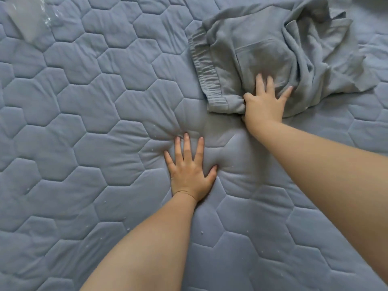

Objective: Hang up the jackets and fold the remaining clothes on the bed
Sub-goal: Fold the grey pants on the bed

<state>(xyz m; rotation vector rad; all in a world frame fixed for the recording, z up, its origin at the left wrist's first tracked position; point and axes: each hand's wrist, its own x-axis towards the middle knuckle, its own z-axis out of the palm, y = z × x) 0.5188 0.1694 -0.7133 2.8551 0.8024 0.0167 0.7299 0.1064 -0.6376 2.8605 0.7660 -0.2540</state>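
A crumpled pair of grey trousers (258, 49) with an elastic waistband and a back pocket lies on the bed at the upper right. My right hand (265, 101) lies on its near edge, fingers spread flat over the pocket area and thumb tucked against the waistband corner. My left hand (189, 171) presses flat on the quilt with fingers spread, a short way below and left of the trousers, touching no clothing.
The bed is covered by a blue-grey quilt (94, 122) stitched in hexagons. A clear plastic wrapper or bag (29, 19) lies at the upper left corner.
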